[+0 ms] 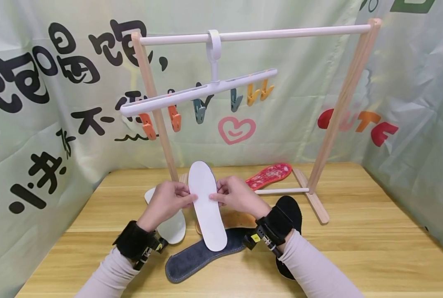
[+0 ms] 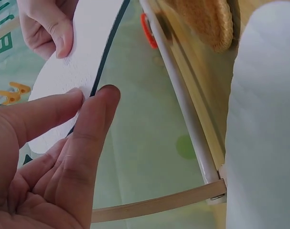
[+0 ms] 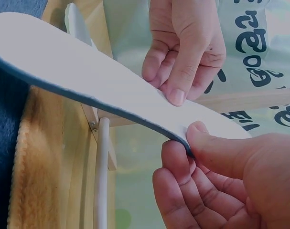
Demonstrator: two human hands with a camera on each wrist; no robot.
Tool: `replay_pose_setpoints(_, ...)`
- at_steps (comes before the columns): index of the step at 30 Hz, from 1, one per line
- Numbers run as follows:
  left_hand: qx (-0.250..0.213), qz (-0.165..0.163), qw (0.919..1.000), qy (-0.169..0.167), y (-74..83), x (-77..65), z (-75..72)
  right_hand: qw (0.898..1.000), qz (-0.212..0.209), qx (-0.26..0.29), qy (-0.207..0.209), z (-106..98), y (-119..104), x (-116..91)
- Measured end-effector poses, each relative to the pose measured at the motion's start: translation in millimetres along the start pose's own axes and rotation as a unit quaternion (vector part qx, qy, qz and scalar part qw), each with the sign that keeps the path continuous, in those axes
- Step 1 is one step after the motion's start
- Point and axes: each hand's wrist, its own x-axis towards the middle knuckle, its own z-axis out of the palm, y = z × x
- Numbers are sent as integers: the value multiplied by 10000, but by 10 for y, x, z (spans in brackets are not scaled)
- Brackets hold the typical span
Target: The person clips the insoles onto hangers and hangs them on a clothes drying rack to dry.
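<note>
A white insole with a dark underside edge is held up between both hands, above the table. My left hand pinches its left edge, thumb on the white face and fingers behind. On the opposite edge my right hand pinches it the same way, as the right wrist view also shows with the insole. Below lie a dark grey insole and a tan insole, partly covered. Another white insole lies beside my left wrist, and a black insole lies partly under my right wrist.
A wooden rack stands behind, its top bar carrying a white hanger with orange clips, grey-blue clips and yellow clips. A red patterned insole lies by the rack's lower bar. Printed cloth hangs around the wooden table.
</note>
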Motion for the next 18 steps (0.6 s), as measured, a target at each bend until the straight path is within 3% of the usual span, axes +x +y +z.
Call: replay_pose_setpoints(18, -337, -32, 9993, 128, 77, -4, -22, 9997, -110, -105, 215, -18, 0, -1)
